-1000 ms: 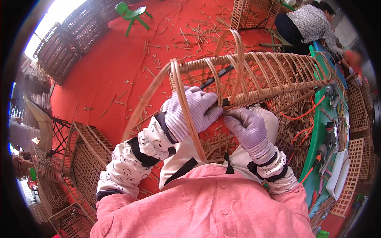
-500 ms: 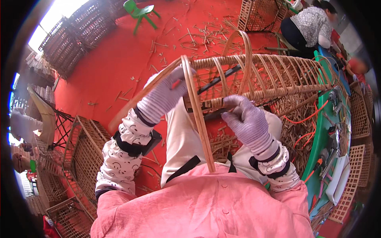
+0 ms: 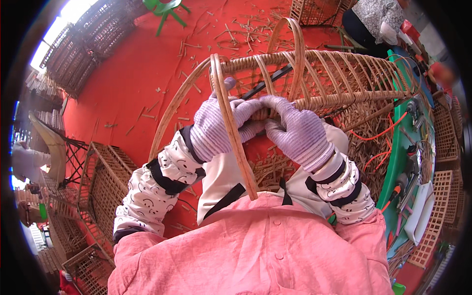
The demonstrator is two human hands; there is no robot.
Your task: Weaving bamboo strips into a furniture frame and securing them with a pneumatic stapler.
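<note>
A long rattan frame (image 3: 339, 73) of bent cane hoops and lengthwise ribs lies across my lap, stretching to the upper right. My left hand (image 3: 216, 125), in a pale purple glove, reaches behind a thick cane hoop (image 3: 231, 123) and grips the lower rail of the frame. My right hand (image 3: 297, 130), gloved the same, clasps that rail right beside it, fingers curled over a wrapped joint (image 3: 260, 114). The two hands touch. A dark thin tool (image 3: 268, 81) lies slanted inside the frame, just above the hands.
Cane offcuts (image 3: 236, 29) litter the red floor. Woven crates (image 3: 101, 187) stand at my left and stacked ones (image 3: 86, 42) at the upper left. A green bench (image 3: 408, 162) with tools and orange cords runs down the right. Another person (image 3: 376, 19) sits at the top right.
My left hand, stretched up toward the hoop's top half a second ago, has come back down and closed on the rail beside my right hand. The frame sits closer and lower in view.
</note>
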